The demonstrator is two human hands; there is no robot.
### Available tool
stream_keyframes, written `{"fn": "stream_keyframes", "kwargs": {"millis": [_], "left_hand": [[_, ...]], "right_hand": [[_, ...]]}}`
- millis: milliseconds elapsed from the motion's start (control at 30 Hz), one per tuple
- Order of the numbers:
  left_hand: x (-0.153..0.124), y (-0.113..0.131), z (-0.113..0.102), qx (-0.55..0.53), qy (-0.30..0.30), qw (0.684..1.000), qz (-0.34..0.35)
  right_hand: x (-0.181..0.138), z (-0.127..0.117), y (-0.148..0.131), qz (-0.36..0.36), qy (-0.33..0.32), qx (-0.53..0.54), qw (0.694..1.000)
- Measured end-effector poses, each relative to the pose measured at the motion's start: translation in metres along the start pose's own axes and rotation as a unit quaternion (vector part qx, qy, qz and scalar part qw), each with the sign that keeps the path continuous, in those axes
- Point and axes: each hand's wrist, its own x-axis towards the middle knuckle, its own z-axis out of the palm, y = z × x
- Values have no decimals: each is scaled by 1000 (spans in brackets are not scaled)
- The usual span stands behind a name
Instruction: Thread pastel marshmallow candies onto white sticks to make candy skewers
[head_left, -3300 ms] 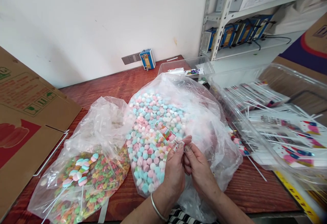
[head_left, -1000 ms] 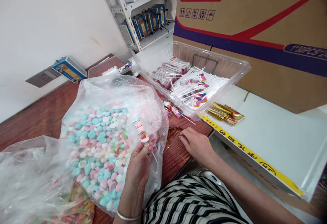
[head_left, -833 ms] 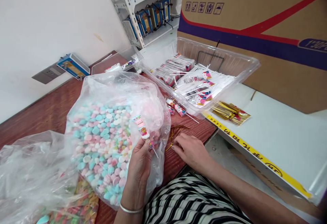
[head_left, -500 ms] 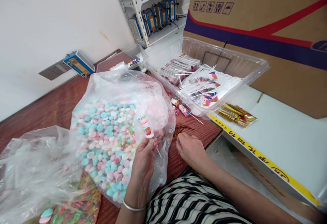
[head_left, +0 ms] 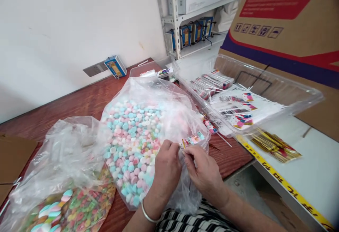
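Note:
My left hand (head_left: 166,164) and my right hand (head_left: 202,170) meet in front of me, both pinched on the neck of a small wrapped candy stick (head_left: 193,140) that points right. A thin gold twist tie seems to sit at the pinch, too small to be sure. Behind the hands lies a big clear bag of pastel pink, blue and white candies (head_left: 137,136). At the lower left is a second clear bag of bright ring-shaped candies (head_left: 71,207).
A clear plastic tray (head_left: 299,101) of printed sleeves and sticks stands to the right, with loose wrapped sticks (head_left: 212,128) by its near corner. A bundle of gold twist ties (head_left: 275,147) lies on the white surface. Cardboard boxes (head_left: 288,41) stand at the right and the left edge; a metal shelf is behind.
My right hand left the gold ties on the table and came back to my left hand. The candy stick has tipped from upright to pointing right. The view swung left.

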Motion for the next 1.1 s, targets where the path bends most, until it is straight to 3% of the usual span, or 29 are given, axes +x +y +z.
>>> {"fn": "stream_keyframes", "kwargs": {"millis": [133,267,533,667,767,867,933,967,1100], "left_hand": [[-6,-2,5,63,54,996,35],[-9,-8,7,75,126,987,64],[-8,-14,12,29,136,987,86],[-10,-14,12,19,131,987,90],[-9,-14,11,-23,144,987,65],[-4,-14,9,-163,130,978,-28],[0,-14,10,-304,101,939,-125],[2,-14,10,-380,86,904,-174],[7,-9,15,-628,43,720,-292]], "right_hand": [[8,17,5,58,-12,31,998],[9,17,9,109,-30,90,990],[14,14,8,210,-79,243,944],[15,17,9,252,-64,235,936],[15,16,7,249,-67,185,948],[14,14,5,219,-68,154,961],[13,15,5,196,-60,137,969],[13,16,5,191,-53,131,971],[12,24,10,226,-22,160,961]]}}
